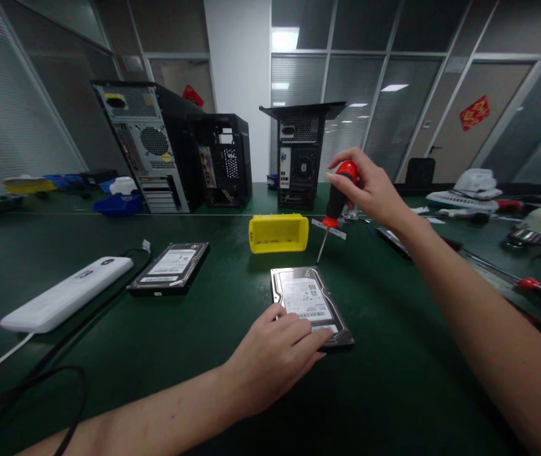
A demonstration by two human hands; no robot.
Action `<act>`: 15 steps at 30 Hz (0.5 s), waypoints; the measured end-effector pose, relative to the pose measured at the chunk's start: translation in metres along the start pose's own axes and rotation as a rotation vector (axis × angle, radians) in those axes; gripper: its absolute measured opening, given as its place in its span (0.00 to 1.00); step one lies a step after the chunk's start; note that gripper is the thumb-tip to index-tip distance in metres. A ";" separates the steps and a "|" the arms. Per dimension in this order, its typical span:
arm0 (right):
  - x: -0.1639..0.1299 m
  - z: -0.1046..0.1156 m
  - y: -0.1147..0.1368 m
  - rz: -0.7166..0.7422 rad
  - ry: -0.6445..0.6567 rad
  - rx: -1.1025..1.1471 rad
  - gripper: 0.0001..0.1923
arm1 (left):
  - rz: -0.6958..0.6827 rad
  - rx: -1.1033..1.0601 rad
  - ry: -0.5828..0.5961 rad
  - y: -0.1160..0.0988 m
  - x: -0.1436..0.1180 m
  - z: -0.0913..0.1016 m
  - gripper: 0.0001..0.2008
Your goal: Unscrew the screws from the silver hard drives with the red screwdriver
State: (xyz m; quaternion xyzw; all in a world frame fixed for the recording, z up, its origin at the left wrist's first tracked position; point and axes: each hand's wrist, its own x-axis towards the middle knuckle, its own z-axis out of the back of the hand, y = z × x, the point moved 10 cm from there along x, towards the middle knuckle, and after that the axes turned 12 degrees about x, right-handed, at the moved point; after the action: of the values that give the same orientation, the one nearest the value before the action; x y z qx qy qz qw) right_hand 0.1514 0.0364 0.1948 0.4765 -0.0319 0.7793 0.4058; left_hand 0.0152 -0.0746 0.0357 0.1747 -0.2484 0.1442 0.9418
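Observation:
A silver hard drive [306,294] with a white label lies flat on the green table in front of me. My left hand [282,354] holds its near left part, fingers bent across the label and the near edge, hiding that corner. Above the far right corner, my right hand [360,183] is closed around the handle of a red and black screwdriver [336,202]. The screwdriver leans slightly, tip down, at the drive's far edge; whether it touches a screw I cannot tell. Just beyond the drive stands a yellow bin [279,234] with small bits inside.
Another hard drive [170,266] lies to the left, beside a white power strip [71,294] and black cables. Computer cases [156,139] stand at the back. On the right are a red-handled screwdriver [531,285] and a dark drive-like part [393,242] partly behind my forearm.

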 end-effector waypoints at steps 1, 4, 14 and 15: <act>0.000 0.001 0.002 0.017 -0.013 -0.039 0.15 | 0.000 0.001 -0.002 0.000 0.000 0.000 0.12; -0.001 0.003 0.005 0.044 -0.022 -0.088 0.16 | 0.001 -0.006 -0.001 0.000 0.000 0.001 0.12; -0.002 0.000 0.003 0.059 0.020 -0.133 0.15 | 0.004 -0.018 0.016 0.001 -0.001 -0.002 0.13; -0.001 0.000 0.003 0.053 0.017 -0.148 0.15 | 0.005 -0.018 0.017 0.001 0.000 -0.002 0.13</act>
State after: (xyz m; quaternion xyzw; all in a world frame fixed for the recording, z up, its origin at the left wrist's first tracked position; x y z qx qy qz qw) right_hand 0.1497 0.0339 0.1944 0.4377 -0.0985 0.7891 0.4195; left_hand 0.0156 -0.0730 0.0340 0.1644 -0.2421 0.1460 0.9450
